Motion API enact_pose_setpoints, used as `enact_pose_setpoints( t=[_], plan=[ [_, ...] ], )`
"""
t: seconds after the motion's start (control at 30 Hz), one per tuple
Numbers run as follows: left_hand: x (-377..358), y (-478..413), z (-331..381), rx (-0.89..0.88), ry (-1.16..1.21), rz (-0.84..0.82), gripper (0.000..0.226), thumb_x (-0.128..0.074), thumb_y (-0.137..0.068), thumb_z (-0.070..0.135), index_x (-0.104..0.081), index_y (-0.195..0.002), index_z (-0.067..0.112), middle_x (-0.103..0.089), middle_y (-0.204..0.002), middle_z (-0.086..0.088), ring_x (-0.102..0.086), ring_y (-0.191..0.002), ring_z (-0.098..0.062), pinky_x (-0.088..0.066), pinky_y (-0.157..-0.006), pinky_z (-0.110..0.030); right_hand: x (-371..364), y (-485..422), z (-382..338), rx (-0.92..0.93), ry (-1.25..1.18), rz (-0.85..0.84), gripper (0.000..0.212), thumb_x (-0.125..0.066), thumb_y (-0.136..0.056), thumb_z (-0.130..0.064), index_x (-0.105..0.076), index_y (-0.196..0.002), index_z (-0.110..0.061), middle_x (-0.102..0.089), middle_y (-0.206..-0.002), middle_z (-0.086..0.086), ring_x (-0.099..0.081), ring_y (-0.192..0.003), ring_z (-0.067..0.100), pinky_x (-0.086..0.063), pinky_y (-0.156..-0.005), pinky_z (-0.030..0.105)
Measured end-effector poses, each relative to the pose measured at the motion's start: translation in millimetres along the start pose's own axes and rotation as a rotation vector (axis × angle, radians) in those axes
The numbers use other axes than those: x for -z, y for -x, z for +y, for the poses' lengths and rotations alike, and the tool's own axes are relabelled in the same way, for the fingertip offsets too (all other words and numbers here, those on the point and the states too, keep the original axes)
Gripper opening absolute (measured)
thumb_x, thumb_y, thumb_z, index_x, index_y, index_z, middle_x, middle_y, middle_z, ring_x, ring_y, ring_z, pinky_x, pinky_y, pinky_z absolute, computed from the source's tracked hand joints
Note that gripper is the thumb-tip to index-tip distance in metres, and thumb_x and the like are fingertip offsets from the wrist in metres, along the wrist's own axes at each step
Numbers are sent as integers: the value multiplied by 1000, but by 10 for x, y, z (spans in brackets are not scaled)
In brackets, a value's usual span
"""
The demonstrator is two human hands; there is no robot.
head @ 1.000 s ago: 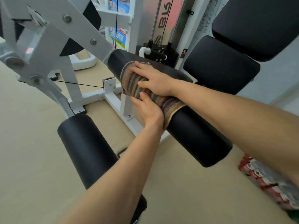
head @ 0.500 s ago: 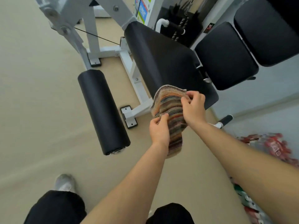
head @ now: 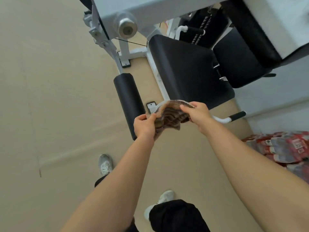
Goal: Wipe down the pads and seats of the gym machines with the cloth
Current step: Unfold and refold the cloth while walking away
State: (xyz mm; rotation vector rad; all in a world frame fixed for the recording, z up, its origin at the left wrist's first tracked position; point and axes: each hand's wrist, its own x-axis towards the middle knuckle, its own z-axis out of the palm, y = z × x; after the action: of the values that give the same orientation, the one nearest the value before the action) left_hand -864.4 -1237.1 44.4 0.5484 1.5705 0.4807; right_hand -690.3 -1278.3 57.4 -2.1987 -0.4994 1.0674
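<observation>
A striped brown cloth [head: 170, 116] hangs bunched in the air between both hands, clear of the machine. My left hand [head: 144, 125] pinches its left edge and my right hand [head: 196, 113] pinches its right edge. Just beyond the cloth lies the large black pad [head: 185, 67] of the white gym machine. A black roller pad [head: 129, 101] sits lower, to the left of my hands. Two more black seat pads, one [head: 239, 61] behind the big pad and one [head: 250, 27] higher up, stand at the upper right.
The white machine frame [head: 122, 52] with a metal pivot [head: 126, 29] rises at the top. A white bar with a black grip [head: 236, 115] sticks out to the right. Red packaged goods [head: 284, 148] lie on the beige floor at right. My shoes [head: 105, 164] stand below.
The cloth came off the pad, where both hands pressed it a second ago. I have stepped back and the hands now spread the cloth sideways, held lower and more level.
</observation>
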Motion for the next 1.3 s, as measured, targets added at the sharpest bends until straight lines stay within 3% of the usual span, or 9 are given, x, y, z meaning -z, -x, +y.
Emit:
enact_pose_setpoints(
  t=[0.13, 0.3, 0.47, 0.63, 0.77, 0.87, 1.0, 1.2, 1.3],
  plan=[
    [455, 238, 251, -120, -215, -13, 14, -68, -93, 27, -73, -100, 16, -67, -81, 4, -63, -59, -6, -43, -39, -12, 276, 507, -106, 46, -83, -57, 7, -71, -90, -24, -72, -83, -22, -64, -64, -15, -55, -60, 2, -40, -58, 16],
    [839, 410, 678, -290, -378, 63, 14, -58, -96, 32, -65, -102, 21, -67, -99, 3, -62, -94, -18, -44, -76, -27, 299, 896, -228, 74, -52, -89, 14, -60, -99, -17, -72, -105, -22, -66, -83, -13, -56, -76, 1, -42, -70, 17],
    [1057, 656, 1041, -458, -454, -19, 10, -59, -96, 28, -65, -99, 20, -64, -90, 8, -61, -88, -12, -44, -70, -21, 89, 1214, -451, 39, -89, 53, 18, -67, -94, -28, -75, -102, -15, -71, -89, -3, -64, -89, 19, -45, -72, 26],
    [1174, 867, 1236, -379, -403, -208, 10, -71, -89, 30, -73, -97, 23, -71, -94, 8, -63, -87, -2, -44, -66, -14, -169, 1559, -909, -84, -302, 1, 24, -75, -85, -38, -76, -95, -16, -74, -88, 1, -67, -85, 16, -51, -65, 27],
    [1390, 966, 1479, -423, -295, -242, 4, -74, -87, 25, -73, -85, 27, -74, -89, 7, -68, -88, -6, -46, -68, -14, -526, 1750, -1368, -29, -270, -183, 27, -77, -81, -45, -77, -94, -22, -77, -94, 0, -69, -102, 26, -55, -93, 46],
    [1693, 951, 1754, -484, -226, -216, 4, -75, -86, 21, -75, -90, 22, -74, -86, 7, -67, -78, 1, -47, -62, -8, -851, 1880, -1791, 22, -321, -321, 21, -69, -92, -30, -74, -109, -20, -77, -103, 4, -70, -103, 25, -59, -84, 36],
    [2210, 846, 2152, -557, -156, -134, 5, -77, -84, 20, -78, -89, 22, -76, -83, 3, -69, -76, -8, -53, -63, -17, -1423, 2071, -2418, 140, -370, -375, 23, -52, -102, -13, -73, -111, -11, -77, -91, 3, -74, -77, 5, -54, -59, 15],
    [2956, 535, 2808, -598, -95, 14, 15, -77, -83, 17, -80, -98, 18, -79, -84, -1, -74, -76, -12, -60, -75, -32, -2400, 2187, -3277, 336, -224, -389, 27, -47, -104, -19, -73, -107, -26, -73, -96, -2, -66, -89, 6, -50, -64, 12],
    [3277, 395, 3129, -640, -72, 95, 16, -76, -83, 16, -80, -99, 18, -79, -87, 3, -75, -80, -8, -60, -84, -33, -2789, 2188, -3667, 456, -151, -401, 31, -44, -102, -20, -73, -101, -31, -75, -102, -2, -68, -102, 12, -56, -90, 32]
  ],
)
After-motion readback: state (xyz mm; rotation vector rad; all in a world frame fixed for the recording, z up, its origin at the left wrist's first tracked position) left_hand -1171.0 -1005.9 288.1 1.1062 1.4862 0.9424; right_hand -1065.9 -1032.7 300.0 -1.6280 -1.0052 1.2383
